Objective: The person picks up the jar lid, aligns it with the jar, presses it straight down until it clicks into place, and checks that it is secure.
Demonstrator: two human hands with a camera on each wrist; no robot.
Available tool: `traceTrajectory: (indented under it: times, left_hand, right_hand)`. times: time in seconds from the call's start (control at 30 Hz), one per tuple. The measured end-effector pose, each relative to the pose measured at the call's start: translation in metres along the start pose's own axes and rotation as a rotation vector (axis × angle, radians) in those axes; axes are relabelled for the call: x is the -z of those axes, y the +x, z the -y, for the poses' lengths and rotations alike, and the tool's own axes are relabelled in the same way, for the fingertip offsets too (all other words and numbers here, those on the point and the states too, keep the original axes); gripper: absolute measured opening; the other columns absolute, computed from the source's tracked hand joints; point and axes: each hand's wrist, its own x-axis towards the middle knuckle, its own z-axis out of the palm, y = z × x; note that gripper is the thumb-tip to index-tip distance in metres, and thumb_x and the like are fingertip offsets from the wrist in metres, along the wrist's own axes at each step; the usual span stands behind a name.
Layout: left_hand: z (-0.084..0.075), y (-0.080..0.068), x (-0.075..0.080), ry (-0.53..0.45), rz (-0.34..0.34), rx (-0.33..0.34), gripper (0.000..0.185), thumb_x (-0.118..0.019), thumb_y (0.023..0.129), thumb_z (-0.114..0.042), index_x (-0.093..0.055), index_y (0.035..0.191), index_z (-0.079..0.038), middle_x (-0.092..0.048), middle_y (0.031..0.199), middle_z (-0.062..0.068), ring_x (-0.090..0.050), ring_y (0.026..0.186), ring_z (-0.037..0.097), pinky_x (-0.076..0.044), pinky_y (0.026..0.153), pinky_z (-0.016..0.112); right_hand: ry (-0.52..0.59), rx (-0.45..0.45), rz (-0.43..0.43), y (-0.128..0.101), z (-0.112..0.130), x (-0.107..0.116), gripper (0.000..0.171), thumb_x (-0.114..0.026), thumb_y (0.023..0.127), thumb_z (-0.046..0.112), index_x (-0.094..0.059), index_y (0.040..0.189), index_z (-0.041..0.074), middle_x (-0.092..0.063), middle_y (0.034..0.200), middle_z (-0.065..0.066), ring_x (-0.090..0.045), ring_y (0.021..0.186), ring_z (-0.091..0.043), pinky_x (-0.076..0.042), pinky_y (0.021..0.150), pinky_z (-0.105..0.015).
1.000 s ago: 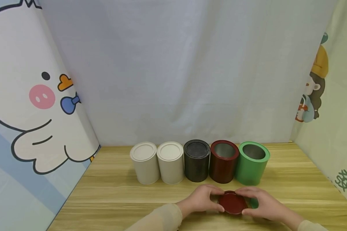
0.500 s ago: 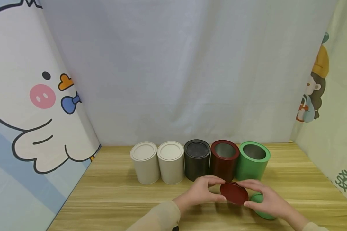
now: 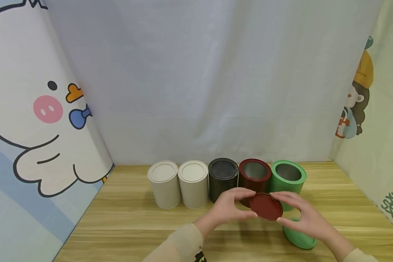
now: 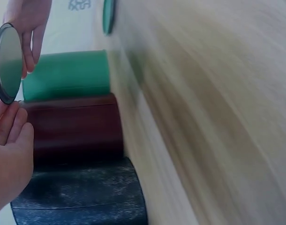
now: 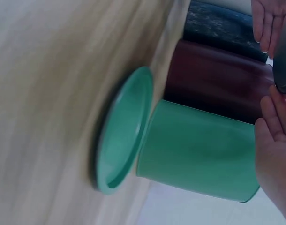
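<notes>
A dark red lid [image 3: 266, 207] is held up off the table, tilted, in front of the cans. My left hand [image 3: 226, 206] pinches its left edge between thumb and fingers, and my right hand [image 3: 307, 217] pinches the opposite edge. In the left wrist view the lid's grey underside [image 4: 10, 63] shows. Just behind it stands an uncovered dark red can [image 3: 253, 185], its lower part partly hidden by my left hand and the lid. The green can [image 3: 289, 185] beside it has its top uncovered too. A green lid [image 3: 299, 236] lies on the table below my right hand.
To the left in the same row are a black can [image 3: 222, 182] and two white cans, one [image 3: 194, 191] beside the other [image 3: 166, 191], all with lids on. A pale curtain [image 3: 196, 80] hangs behind the wooden table [image 3: 124, 218].
Both hands have raised the dark red lid from low over the table and moved it toward the cans. The green lid, earlier mostly covered by the right hand, now shows more.
</notes>
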Motion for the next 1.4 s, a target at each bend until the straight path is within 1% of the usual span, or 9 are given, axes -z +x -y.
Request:
traceTrajectory:
  times: [0.13, 0.37, 0.47, 0.63, 0.83, 1.03, 1.23, 1.33, 1.4]
  left_hand:
    - [-0.007, 0.002, 0.004, 0.04, -0.022, -0.018, 0.056, -0.086, 0.079, -0.021, -0.067, 0.13, -0.013, -0.065, 0.125, -0.003, -0.056, 0.118, 0.007, -0.045, 0.098, 0.022]
    - [-0.017, 0.006, 0.012, 0.109, -0.056, -0.111, 0.058, -0.087, 0.077, -0.018, -0.066, 0.131, -0.01, -0.064, 0.128, 0.003, -0.056, 0.12, 0.012, -0.044, 0.1, 0.022]
    - [-0.021, 0.008, 0.016, 0.144, -0.062, -0.129, 0.06, -0.087, 0.078, -0.019, -0.065, 0.132, -0.01, -0.062, 0.131, 0.004, -0.055, 0.123, 0.014, -0.044, 0.101, 0.024]
    - [-0.027, 0.011, 0.022, 0.196, -0.078, -0.109, 0.061, -0.085, 0.08, -0.023, -0.062, 0.135, -0.011, -0.06, 0.134, 0.004, -0.051, 0.128, 0.016, -0.043, 0.104, 0.027]
    - [-0.03, 0.016, 0.026, 0.284, -0.109, -0.131, 0.06, -0.084, 0.081, -0.025, -0.063, 0.135, -0.008, -0.062, 0.132, 0.005, -0.052, 0.128, 0.018, -0.043, 0.104, 0.027]
    - [-0.031, 0.021, 0.028, 0.333, -0.125, -0.125, 0.06, -0.084, 0.082, -0.026, -0.062, 0.134, -0.007, -0.062, 0.132, 0.005, -0.051, 0.128, 0.019, -0.042, 0.105, 0.028]
    - [-0.031, 0.026, 0.029, 0.393, -0.137, -0.114, 0.059, -0.083, 0.082, -0.028, -0.063, 0.134, -0.007, -0.062, 0.132, 0.005, -0.052, 0.127, 0.02, -0.041, 0.106, 0.028]
    - [-0.031, 0.029, 0.03, 0.404, -0.141, -0.106, 0.057, -0.082, 0.083, -0.028, -0.063, 0.133, -0.006, -0.062, 0.132, 0.006, -0.053, 0.126, 0.021, -0.042, 0.106, 0.029]
    - [-0.03, 0.031, 0.031, 0.408, -0.141, -0.096, 0.056, -0.082, 0.084, -0.028, -0.064, 0.133, -0.006, -0.062, 0.132, 0.006, -0.053, 0.126, 0.022, -0.042, 0.106, 0.03]
  right_hand:
    - [0.007, 0.036, -0.022, 0.004, 0.002, 0.002, 0.067, -0.085, 0.074, 0.001, -0.06, 0.136, 0.007, -0.057, 0.132, -0.002, -0.047, 0.122, -0.001, -0.037, 0.095, -0.01]
    - [0.006, 0.111, -0.07, 0.013, 0.004, 0.005, 0.073, -0.086, 0.067, -0.006, -0.06, 0.134, 0.002, -0.058, 0.133, -0.005, -0.046, 0.126, -0.004, -0.035, 0.098, -0.01]
    - [-0.002, 0.122, -0.083, 0.017, 0.005, 0.006, 0.073, -0.086, 0.066, -0.006, -0.06, 0.134, 0.001, -0.058, 0.133, -0.006, -0.045, 0.127, -0.004, -0.034, 0.098, -0.01]
    - [-0.031, 0.09, -0.094, 0.024, 0.007, 0.008, 0.073, -0.086, 0.068, -0.004, -0.06, 0.135, 0.004, -0.057, 0.134, -0.006, -0.043, 0.128, -0.003, -0.032, 0.099, -0.009]
    - [-0.071, 0.074, -0.124, 0.033, 0.01, 0.008, 0.072, -0.087, 0.068, -0.001, -0.061, 0.135, 0.005, -0.057, 0.133, -0.008, -0.043, 0.126, -0.006, -0.032, 0.098, -0.01]
    - [-0.094, 0.045, -0.141, 0.041, 0.012, 0.009, 0.069, -0.086, 0.07, -0.001, -0.061, 0.135, 0.006, -0.058, 0.132, -0.011, -0.045, 0.124, -0.008, -0.033, 0.096, -0.011]
    - [-0.133, 0.05, -0.152, 0.046, 0.008, 0.009, 0.068, -0.085, 0.071, -0.001, -0.062, 0.134, 0.004, -0.059, 0.131, -0.012, -0.046, 0.123, -0.012, -0.034, 0.095, -0.013]
    - [-0.152, 0.049, -0.158, 0.049, 0.006, 0.009, 0.067, -0.085, 0.071, 0.0, -0.062, 0.133, 0.004, -0.059, 0.13, -0.013, -0.048, 0.121, -0.018, -0.037, 0.094, -0.017]
    - [-0.166, 0.044, -0.16, 0.051, 0.005, 0.009, 0.066, -0.086, 0.071, 0.002, -0.063, 0.133, 0.005, -0.06, 0.13, -0.013, -0.049, 0.12, -0.022, -0.04, 0.093, -0.023]
